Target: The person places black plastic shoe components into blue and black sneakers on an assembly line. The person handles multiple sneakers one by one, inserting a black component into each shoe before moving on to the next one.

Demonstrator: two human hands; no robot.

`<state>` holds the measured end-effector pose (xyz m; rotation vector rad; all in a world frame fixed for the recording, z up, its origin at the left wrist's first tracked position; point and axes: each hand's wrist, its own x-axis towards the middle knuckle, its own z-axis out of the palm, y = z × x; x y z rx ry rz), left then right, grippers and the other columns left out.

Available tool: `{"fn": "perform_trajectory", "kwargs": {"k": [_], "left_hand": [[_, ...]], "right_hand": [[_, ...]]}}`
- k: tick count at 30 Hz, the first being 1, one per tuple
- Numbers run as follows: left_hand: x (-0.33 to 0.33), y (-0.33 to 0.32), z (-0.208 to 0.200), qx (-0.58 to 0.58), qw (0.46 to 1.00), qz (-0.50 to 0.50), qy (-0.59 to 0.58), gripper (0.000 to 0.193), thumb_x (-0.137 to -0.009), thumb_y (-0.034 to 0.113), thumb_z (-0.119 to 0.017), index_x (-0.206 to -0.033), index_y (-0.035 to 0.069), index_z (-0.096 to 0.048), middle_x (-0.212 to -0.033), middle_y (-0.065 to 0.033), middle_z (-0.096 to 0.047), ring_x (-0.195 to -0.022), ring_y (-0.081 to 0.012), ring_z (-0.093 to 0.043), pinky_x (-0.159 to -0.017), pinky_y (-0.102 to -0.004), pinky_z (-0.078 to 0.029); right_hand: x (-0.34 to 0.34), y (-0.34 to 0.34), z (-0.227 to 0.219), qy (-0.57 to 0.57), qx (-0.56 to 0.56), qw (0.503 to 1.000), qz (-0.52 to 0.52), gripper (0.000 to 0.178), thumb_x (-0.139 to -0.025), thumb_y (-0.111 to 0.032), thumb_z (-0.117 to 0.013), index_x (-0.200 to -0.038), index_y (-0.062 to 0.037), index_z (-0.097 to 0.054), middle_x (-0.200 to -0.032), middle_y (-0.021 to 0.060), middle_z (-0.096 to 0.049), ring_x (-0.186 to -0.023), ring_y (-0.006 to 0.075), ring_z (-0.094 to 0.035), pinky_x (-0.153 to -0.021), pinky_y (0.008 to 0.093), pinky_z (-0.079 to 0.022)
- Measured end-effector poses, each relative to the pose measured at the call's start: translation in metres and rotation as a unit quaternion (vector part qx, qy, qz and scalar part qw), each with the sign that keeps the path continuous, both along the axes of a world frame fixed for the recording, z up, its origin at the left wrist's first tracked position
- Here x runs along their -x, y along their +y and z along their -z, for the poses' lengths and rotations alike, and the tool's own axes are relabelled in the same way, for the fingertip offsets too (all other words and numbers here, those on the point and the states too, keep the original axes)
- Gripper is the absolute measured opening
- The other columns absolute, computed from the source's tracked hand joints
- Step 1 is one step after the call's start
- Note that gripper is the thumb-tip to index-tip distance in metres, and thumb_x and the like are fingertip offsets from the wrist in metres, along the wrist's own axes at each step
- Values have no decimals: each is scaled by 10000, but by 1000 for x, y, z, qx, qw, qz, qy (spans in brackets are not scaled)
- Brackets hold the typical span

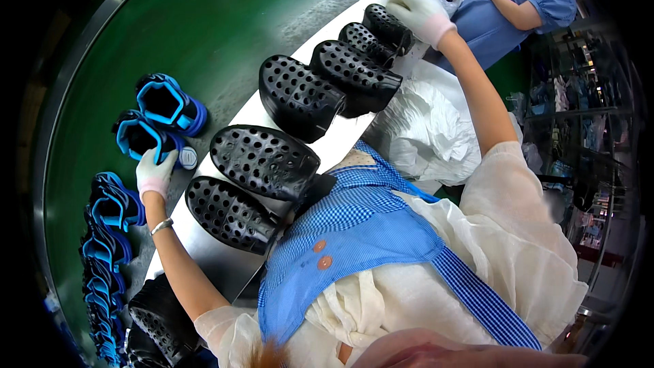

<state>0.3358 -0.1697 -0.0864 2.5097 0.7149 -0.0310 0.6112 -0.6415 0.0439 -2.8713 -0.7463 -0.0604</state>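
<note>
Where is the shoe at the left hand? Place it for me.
In the head view, the shoe is at left on the green surface, between the left hand and another shoe.

Shoe forms line the desk. Left of it, shoes stand on a belt; right, bunched plastic lies, with another person beyond.

there are six black foot shapes with holes on the desk, two blue-black shoes side by side, a line of shoes too squished to count, two white gloves, two buttons, one other person.
</note>
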Motion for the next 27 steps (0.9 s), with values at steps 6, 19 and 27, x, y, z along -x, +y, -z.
{"fn": "perform_trajectory", "kwargs": {"k": [6,19,27], "left_hand": [[3,9,8,-6,1000,-10,-19,358,-755,342,-676,-861,8,-608,-824,-151,-578,-762,-317,-559,-738,-361,-447],[8,6,6,-32,998,1,-50,374,-758,348,-678,-835,1,-563,-803,-153,-546,-734,-321,-530,-711,-369,-431],[9,5,-35,-133,989,46,-55,607,-771,387,-668,-1242,30,-533,-1195,-161,-543,-1091,-294,-540,-929,-346,-425]], "right_hand": [[4,-50,68,-41,26,996,69,469,-756,-349,-657,-1143,-101,-561,-1087,145,-593,-996,292,-587,-854,353,-463],[2,-53,50,-44,41,998,27,482,-696,-306,-725,-1053,-32,-553,-995,149,-585,-942,285,-584,-825,355,-464],[27,26,-25,-100,-96,984,-111,398,-745,-283,-717,-1011,-29,-566,-875,91,-602,-790,215,-597,-727,313,-478]]}}
